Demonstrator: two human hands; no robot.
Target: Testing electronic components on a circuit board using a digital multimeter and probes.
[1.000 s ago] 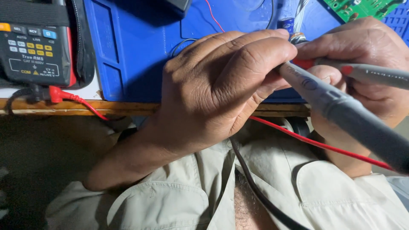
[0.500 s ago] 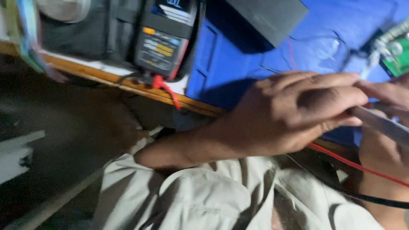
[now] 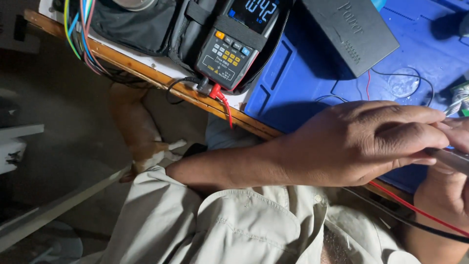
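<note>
i see a blue work mat (image 3: 303, 83) spread over a wooden-edged bench (image 3: 146, 73), just beyond my hands, with a dark floor dropping away to the left of them. up past my left wrist a multimeter (image 3: 234, 44) sits in a black zip case (image 3: 146, 24), its screen lit, a red lead (image 3: 222, 102) plugged into its near end. a flat black box (image 3: 349, 34) lies on the mat above my left hand (image 3: 361, 142). that hand is curled with fingers pressed together, pinching the grey probe (image 3: 452, 159) at its tip. my right hand (image 3: 447, 195) is cut off at the frame edge just beside it, under the probe; i cannot tell how far it is closed. red and black wires (image 3: 415, 210) run below both hands across my beige shirt (image 3: 244, 225)
</note>
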